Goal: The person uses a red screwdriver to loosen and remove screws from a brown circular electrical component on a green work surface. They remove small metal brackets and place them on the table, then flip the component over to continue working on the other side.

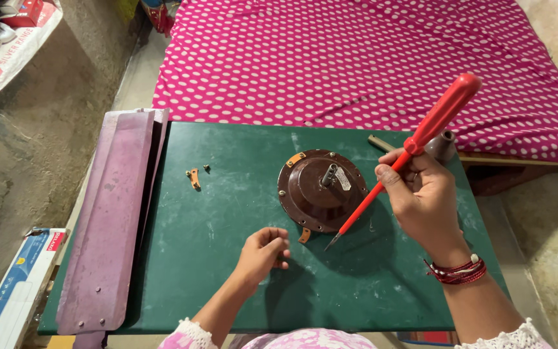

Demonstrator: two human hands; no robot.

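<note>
Right hand (424, 194) grips a red screwdriver (414, 145), tip just beside the brown motor housing (321, 190) mid-table; left hand (263, 252), loosely curled and empty, rests near it. Housing looks rigid, heavy; best grasped by its rim.

- Right hand (424, 197) grips a red screwdriver (414, 145), tip down just beside the round brown motor housing (321, 190).
- Left hand (263, 252) rests curled on the green table (214, 258).
- Small bracket (194, 178) lies well apart; purple fan blade (108, 220) along the left edge.
</note>
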